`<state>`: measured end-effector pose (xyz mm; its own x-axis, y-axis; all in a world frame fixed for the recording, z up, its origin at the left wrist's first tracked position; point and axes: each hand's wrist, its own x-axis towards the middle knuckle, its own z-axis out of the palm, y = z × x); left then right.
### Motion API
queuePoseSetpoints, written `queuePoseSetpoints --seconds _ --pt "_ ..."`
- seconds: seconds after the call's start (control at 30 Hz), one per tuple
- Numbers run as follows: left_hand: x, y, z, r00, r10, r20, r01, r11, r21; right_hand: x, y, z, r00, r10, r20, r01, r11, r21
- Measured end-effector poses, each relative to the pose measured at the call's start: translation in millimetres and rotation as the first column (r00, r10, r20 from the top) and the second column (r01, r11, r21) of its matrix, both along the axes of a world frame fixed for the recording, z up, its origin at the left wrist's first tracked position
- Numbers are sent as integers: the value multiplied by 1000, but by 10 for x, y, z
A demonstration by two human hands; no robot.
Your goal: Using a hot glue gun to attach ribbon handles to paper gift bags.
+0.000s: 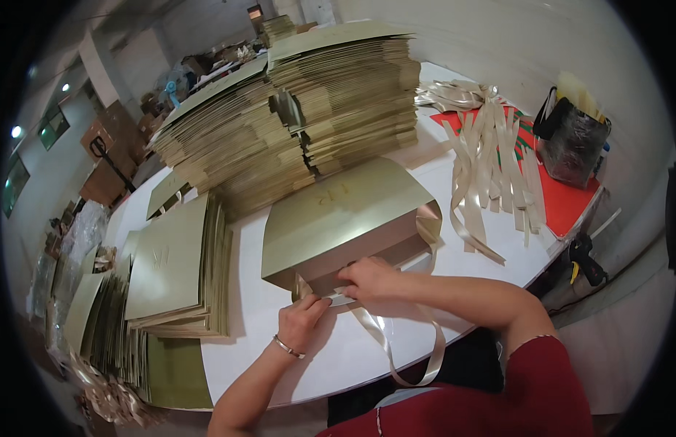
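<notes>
A gold paper gift bag (343, 218) lies on its side on the white tabletop, its open mouth towards me. My left hand (302, 322) is at the near left corner of the mouth, fingers pinched around a satin ribbon (301, 287). My right hand (371, 281) reaches across the lower edge of the mouth, index finger pointing inside; whether its other fingers grip anything is hard to see. A cream ribbon loop (437, 355) hangs from below my right hand past the table's front edge. Another ribbon (428, 221) shows at the bag's right corner.
Tall stacks of flat gold bags (343, 98) stand behind the bag. A smaller pile (168, 262) sits to the left. Cut ribbons (488, 158) lie at right on a red sheet (570, 194), beside a black container (573, 139). A glue gun (586, 259) hangs by the right edge.
</notes>
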<state>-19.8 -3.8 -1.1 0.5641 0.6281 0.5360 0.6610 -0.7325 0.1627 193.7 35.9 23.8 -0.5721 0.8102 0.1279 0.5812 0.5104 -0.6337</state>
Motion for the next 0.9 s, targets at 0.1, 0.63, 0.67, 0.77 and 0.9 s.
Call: queuePoseSetpoints --seconds 0.1,0.63,0.67,0.77,0.9 --pt "37 10 -13 993 88 79 -82 993 -83 -80 -28 -92 986 -160 47 167 962 -218" --pt "199 -154 -37 998 66 19 -66 998 11 1316 -507 -172 936 -135 325 -104 776 623" --pt "227 -186 21 993 85 -78 -82 996 43 1291 -528 -205 933 -184 310 -65 760 646" --pt "514 -179 115 965 143 -220 -134 989 54 1265 -606 -240 914 -253 316 -33 732 681" --pt "1157 64 -61 989 67 130 -53 993 -110 1405 -680 -351 963 -257 88 155 785 600"
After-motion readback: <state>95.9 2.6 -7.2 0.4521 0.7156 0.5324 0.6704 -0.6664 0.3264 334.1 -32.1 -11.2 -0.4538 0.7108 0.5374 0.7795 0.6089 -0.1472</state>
